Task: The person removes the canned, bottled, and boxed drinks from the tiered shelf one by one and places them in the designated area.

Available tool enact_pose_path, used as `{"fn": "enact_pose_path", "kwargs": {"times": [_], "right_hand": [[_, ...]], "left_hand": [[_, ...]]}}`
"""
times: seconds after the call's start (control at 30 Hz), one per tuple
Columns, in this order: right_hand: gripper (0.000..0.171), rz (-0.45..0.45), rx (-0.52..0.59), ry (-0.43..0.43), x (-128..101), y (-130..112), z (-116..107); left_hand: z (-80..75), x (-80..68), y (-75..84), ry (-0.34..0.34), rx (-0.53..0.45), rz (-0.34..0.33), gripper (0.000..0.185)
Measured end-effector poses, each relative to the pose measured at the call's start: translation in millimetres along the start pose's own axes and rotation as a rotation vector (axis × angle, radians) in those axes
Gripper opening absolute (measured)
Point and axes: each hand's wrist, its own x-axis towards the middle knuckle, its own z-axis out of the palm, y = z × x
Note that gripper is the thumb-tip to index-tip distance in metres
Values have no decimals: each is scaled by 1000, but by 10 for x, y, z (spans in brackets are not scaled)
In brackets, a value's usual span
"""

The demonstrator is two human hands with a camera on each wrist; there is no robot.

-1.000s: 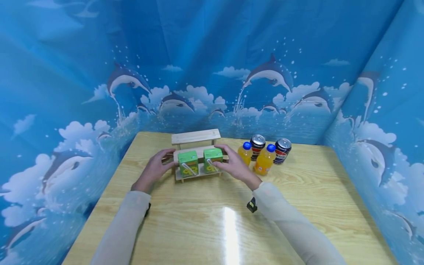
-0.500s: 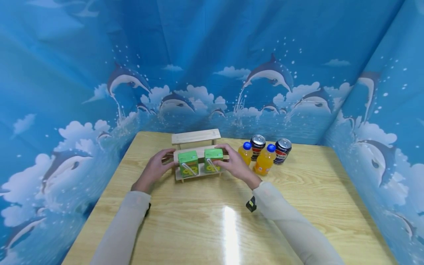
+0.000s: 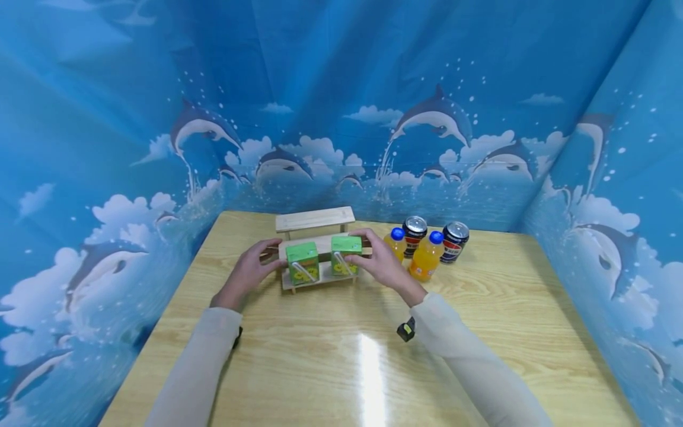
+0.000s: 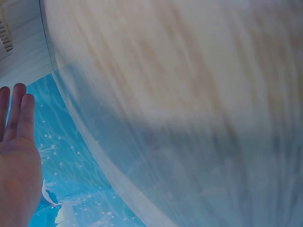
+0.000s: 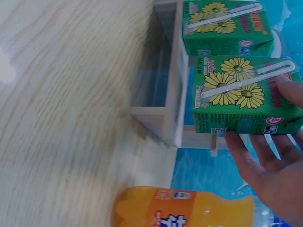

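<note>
A small two-tier wooden shelf (image 3: 313, 220) stands at the middle back of the table. Two green juice cartons with white straws are at its lower tier. My right hand (image 3: 380, 261) holds the right carton (image 3: 345, 254) from its right side. In the right wrist view the thumb lies on that carton (image 5: 244, 97) and the fingers (image 5: 255, 153) run along its side. The left carton (image 3: 302, 263) stands alone beside it. My left hand (image 3: 248, 271) rests at the shelf's left end, close to the left carton. Its fingers (image 4: 16, 113) look straight in the left wrist view.
Two orange drink bottles with blue caps (image 3: 426, 256) and two dark cans (image 3: 455, 240) stand right of the shelf, close behind my right hand. One bottle (image 5: 184, 210) lies just under my right palm's view. A blue dolphin backdrop walls three sides of the wooden table (image 3: 368, 356).
My right hand has shifted the right carton slightly up and to the right, away from the left carton. The left hand has hardly moved.
</note>
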Motion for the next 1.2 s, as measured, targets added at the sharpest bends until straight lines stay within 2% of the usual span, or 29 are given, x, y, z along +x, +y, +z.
{"fn": "enact_pose_path", "kwargs": {"times": [0.2, 0.43, 0.87, 1.2], "right_hand": [[54, 5, 9, 21, -125, -80, -60], [57, 16, 3, 44, -281, -65, -178], [53, 43, 21, 45, -554, 145, -396], [55, 73, -32, 102, -708, 302, -553]], "left_hand": [[-3, -1, 2, -2, 0, 2, 67], [-1, 8, 1, 0, 4, 7, 66], [0, -14, 9, -9, 11, 2, 66], [-7, -23, 22, -10, 23, -7, 68]]}}
